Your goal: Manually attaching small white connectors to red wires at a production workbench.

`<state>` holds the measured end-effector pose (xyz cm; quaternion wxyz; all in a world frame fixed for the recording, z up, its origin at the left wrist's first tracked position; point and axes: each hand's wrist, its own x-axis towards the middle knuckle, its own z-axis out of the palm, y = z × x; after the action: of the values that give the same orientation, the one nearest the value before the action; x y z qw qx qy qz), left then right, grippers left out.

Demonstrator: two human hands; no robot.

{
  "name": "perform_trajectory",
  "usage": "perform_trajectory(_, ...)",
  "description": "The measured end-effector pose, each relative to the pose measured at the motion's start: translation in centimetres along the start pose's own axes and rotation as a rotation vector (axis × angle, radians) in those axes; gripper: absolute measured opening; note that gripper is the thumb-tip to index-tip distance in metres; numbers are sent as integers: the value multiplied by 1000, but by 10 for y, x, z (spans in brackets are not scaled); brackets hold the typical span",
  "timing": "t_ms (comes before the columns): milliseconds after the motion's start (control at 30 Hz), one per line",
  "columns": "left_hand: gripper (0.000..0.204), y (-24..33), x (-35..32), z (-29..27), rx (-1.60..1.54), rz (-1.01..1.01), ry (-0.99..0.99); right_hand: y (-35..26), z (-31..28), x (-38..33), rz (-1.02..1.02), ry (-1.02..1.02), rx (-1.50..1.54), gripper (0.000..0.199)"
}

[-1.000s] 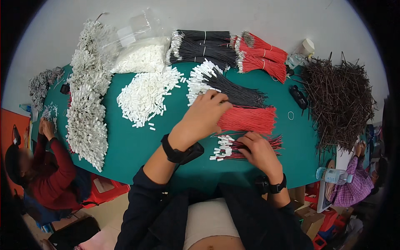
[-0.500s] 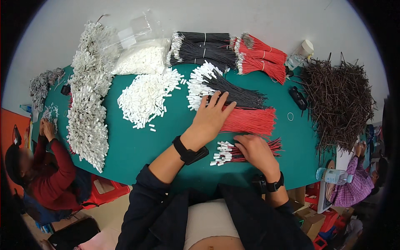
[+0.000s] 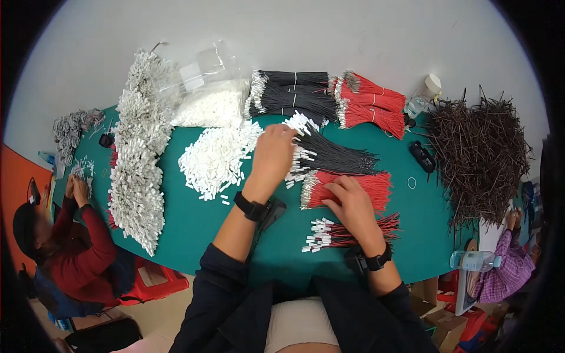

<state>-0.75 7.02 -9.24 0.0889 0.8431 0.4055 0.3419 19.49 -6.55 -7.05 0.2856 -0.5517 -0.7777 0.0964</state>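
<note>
Thin red plastic-coated wires (image 3: 378, 187), likely light and springy, are best pinched near their silvery tips (image 3: 307, 191); the right hand (image 3: 354, 206) is half-curled over them, thumb apart; the left hand's (image 3: 273, 156) pinch cannot be told.

Nothing legible: labels (image 3: 191, 77) blur on the bag (image 3: 215, 107) beyond the left hand (image 3: 273, 157) and bottle (image 3: 471, 260) right of the right hand (image 3: 353, 205).

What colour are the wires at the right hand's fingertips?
Red wires, best seen in the head view.
</note>
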Motion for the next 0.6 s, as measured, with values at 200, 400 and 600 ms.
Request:
perform_trajectory(200,16,-23,5,3,66,-180,-32,13,24,5,-32,32,-22,9)
perform_trajectory(400,10,-20,4,2,115,-168,-10,10,26,8,-8,19,-26,6)
perform_trajectory(600,10,-21,-1,-4,135,-112,37,13,22,9,-24,11,42,7)
